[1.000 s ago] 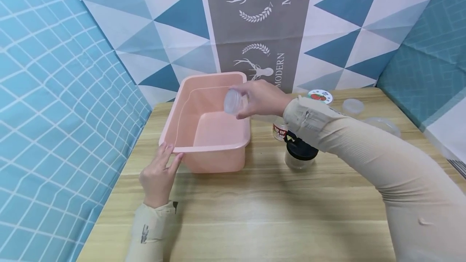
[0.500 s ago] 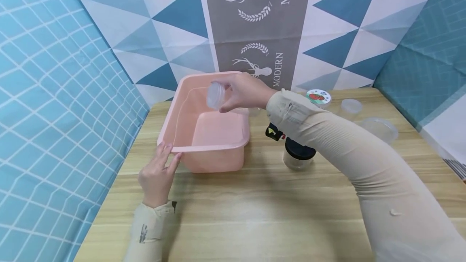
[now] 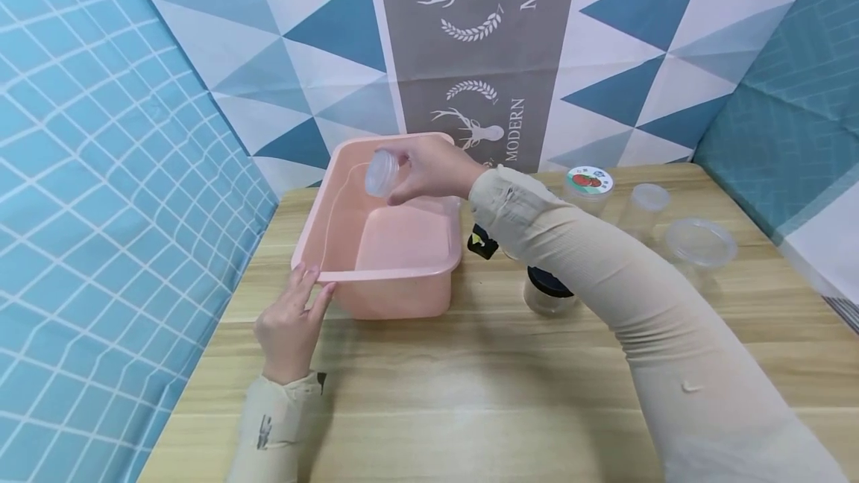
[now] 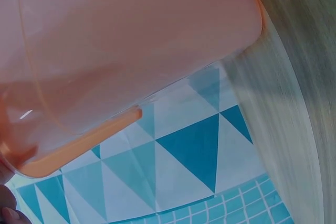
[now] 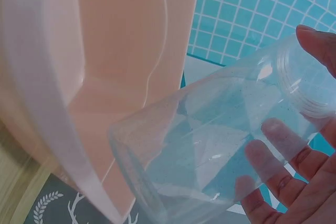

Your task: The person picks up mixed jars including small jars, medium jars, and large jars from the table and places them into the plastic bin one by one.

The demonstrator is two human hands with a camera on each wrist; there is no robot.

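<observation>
A pink plastic basin (image 3: 396, 297) stands on the wooden table, its inside bare where visible. At its front left corner my left hand (image 3: 290, 334) grips the rim, fingers on top and thumb against the outer wall. Over the basin, my right hand (image 3: 436, 168) holds a clear plastic jar (image 3: 381, 173) between thumb and fingers. In the right wrist view the jar (image 5: 205, 140) lies tilted and looks empty, its threaded neck toward the palm. Only fingertips (image 4: 8, 203) of the left hand show in the left wrist view.
Right of the basin stand a black-lidded jar (image 3: 549, 297), a jar with a tomato-print lid (image 3: 589, 182), a narrow clear jar (image 3: 648, 198) and a wider clear-lidded one (image 3: 701, 243). A black label (image 3: 481, 243) shows beside the right sleeve, which partly hides things behind.
The right hand has moved left with the jar, from near the basin's right rim to above its middle. More jars at right are uncovered. The left hand stays on the rim.
</observation>
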